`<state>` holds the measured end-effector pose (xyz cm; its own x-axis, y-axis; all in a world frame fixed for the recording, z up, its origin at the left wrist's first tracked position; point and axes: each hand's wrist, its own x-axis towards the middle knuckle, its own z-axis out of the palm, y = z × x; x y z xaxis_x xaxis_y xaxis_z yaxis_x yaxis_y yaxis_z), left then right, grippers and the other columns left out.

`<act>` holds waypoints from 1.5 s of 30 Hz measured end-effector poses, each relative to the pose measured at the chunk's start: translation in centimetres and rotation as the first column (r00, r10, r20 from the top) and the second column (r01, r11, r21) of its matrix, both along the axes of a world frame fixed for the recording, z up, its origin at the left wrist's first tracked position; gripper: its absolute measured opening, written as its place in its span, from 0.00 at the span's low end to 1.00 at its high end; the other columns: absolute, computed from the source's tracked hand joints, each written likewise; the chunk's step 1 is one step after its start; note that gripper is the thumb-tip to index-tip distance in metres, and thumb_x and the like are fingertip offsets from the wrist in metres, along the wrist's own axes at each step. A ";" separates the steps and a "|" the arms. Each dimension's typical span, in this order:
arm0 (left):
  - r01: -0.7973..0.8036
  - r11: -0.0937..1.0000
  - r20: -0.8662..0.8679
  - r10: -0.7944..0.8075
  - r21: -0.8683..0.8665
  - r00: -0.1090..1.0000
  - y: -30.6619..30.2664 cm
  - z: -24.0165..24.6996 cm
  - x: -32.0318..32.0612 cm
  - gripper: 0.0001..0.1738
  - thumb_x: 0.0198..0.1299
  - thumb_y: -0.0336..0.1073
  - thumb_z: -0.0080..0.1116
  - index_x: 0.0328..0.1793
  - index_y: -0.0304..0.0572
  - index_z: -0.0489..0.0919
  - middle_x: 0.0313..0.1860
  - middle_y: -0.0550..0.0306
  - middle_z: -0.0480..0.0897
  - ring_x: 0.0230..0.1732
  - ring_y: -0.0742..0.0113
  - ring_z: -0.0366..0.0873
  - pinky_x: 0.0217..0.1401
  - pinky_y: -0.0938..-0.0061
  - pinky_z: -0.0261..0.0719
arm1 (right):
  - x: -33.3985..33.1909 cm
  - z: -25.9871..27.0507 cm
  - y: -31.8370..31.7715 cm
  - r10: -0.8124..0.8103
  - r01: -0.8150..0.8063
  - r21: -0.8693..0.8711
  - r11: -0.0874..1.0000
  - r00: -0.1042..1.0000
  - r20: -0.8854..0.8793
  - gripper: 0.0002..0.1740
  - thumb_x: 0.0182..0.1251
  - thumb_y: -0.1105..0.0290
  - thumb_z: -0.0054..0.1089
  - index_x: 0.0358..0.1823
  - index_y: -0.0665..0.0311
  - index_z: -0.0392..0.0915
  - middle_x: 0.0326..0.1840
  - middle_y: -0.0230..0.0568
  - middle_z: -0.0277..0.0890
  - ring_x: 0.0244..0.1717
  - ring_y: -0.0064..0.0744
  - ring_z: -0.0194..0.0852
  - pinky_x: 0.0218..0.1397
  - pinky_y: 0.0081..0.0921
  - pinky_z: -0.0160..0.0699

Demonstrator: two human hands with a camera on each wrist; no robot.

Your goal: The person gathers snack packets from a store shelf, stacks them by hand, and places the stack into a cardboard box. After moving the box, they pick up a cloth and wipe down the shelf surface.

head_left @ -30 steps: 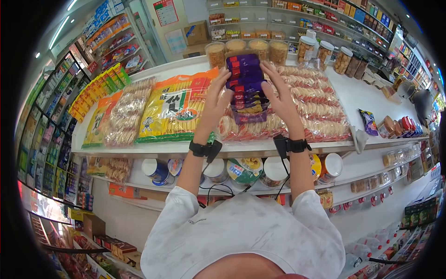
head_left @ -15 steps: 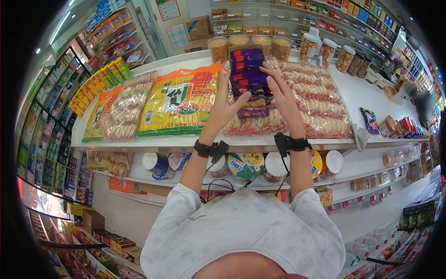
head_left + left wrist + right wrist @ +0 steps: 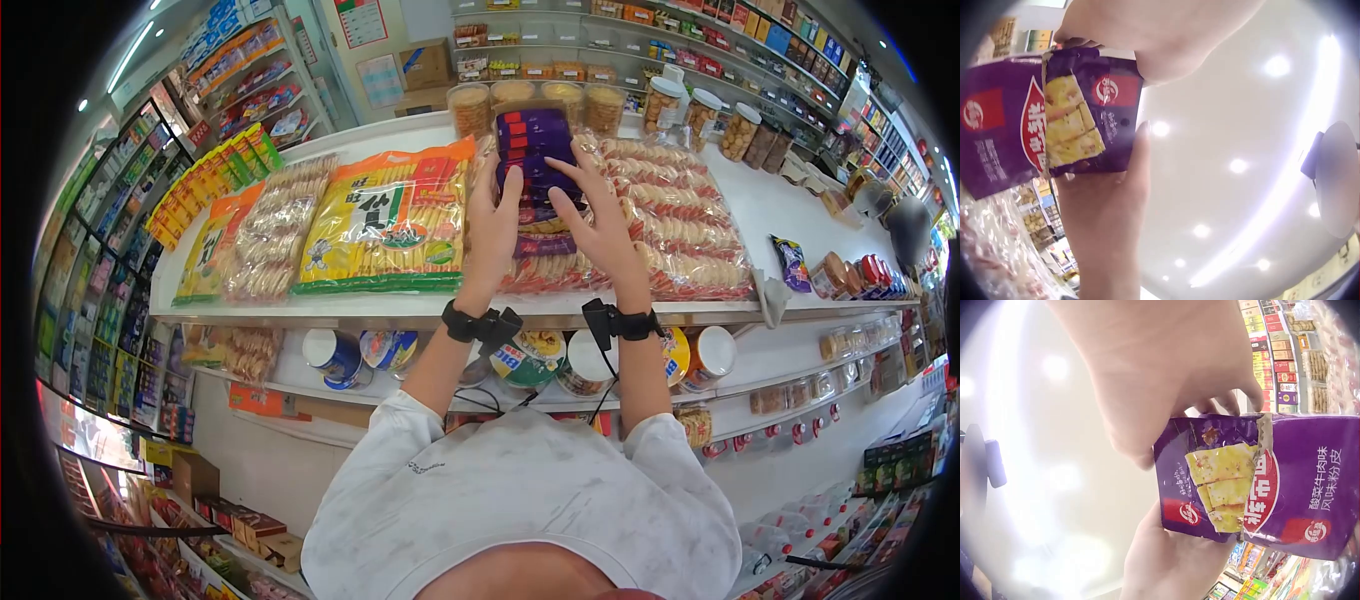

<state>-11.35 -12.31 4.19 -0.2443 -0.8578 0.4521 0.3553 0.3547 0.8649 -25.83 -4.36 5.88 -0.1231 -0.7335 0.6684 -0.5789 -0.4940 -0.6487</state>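
While purple packets [image 3: 533, 135] lie over wrapped crackers [image 3: 685, 225], my left hand [image 3: 492, 232] and right hand [image 3: 603, 228] flank and touch them, fingers loosely extended.

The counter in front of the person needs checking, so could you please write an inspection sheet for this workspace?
Surface: white counter, largely covered near the hands.
Job's things: purple packaging, between both hands.
Clutter: yellow snack bag, clear-wrapped snacks, jars.
Hands: left hand and right hand grip the packaging.
Cables: black cable hangs below the right wrist.
Surroundings: stocked shelves behind.
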 end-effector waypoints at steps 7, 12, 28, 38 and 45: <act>-0.125 0.990 0.017 0.127 -0.066 0.992 0.5 -1.0 -0.7 0.31 0.82 0.40 0.45 0.83 0.25 0.62 0.78 0.42 0.71 0.76 0.60 0.69 0.79 0.69 0.63 | 0.3 -0.2 -0.1 -0.020 0.020 -0.022 1.000 1.000 -0.010 0.24 0.76 0.59 0.63 0.70 0.58 0.79 0.87 0.66 0.50 0.83 0.59 0.59 0.81 0.43 0.60; -0.025 0.999 -0.030 0.024 -0.030 0.999 1.1 -0.6 -0.5 0.31 0.81 0.38 0.43 0.84 0.27 0.60 0.81 0.42 0.68 0.79 0.59 0.66 0.81 0.68 0.60 | 0.6 -0.2 0.2 -0.036 0.037 -0.021 0.999 0.999 0.012 0.25 0.76 0.59 0.63 0.70 0.61 0.78 0.87 0.66 0.50 0.82 0.58 0.61 0.80 0.41 0.63; -0.021 0.997 0.051 0.025 -0.078 0.998 -0.5 -1.3 0.7 0.38 0.81 0.52 0.49 0.83 0.28 0.62 0.83 0.43 0.63 0.83 0.56 0.60 0.85 0.65 0.52 | -0.7 -1.2 -0.3 -0.019 -0.028 0.094 0.995 0.887 0.462 0.39 0.86 0.46 0.44 0.81 0.73 0.60 0.82 0.55 0.63 0.84 0.43 0.56 0.85 0.34 0.51; 0.027 1.000 -0.052 -0.027 0.001 0.998 -3.8 -2.7 -1.2 0.40 0.82 0.61 0.40 0.83 0.33 0.63 0.79 0.46 0.66 0.80 0.57 0.62 0.84 0.64 0.55 | 0.3 -2.3 -1.8 0.039 -0.076 0.062 0.995 0.886 0.462 0.40 0.86 0.43 0.41 0.83 0.69 0.59 0.84 0.50 0.59 0.84 0.41 0.55 0.86 0.31 0.47; 0.351 0.908 0.123 -0.330 -0.229 0.936 -1.0 -2.8 1.9 0.64 0.61 0.39 0.78 0.90 0.40 0.39 0.78 0.49 0.67 0.74 0.59 0.71 0.76 0.64 0.72 | -0.9 -3.9 -1.3 0.119 -0.136 0.034 0.990 0.944 0.306 0.52 0.71 0.54 0.70 0.86 0.69 0.49 0.84 0.56 0.56 0.85 0.44 0.52 0.85 0.36 0.52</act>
<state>-9.47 -13.31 1.43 -0.5461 -0.5818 0.6027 0.4254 0.4273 0.7978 -26.77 -5.71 2.00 -0.2170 -0.7899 0.5736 -0.2856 -0.5105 -0.8111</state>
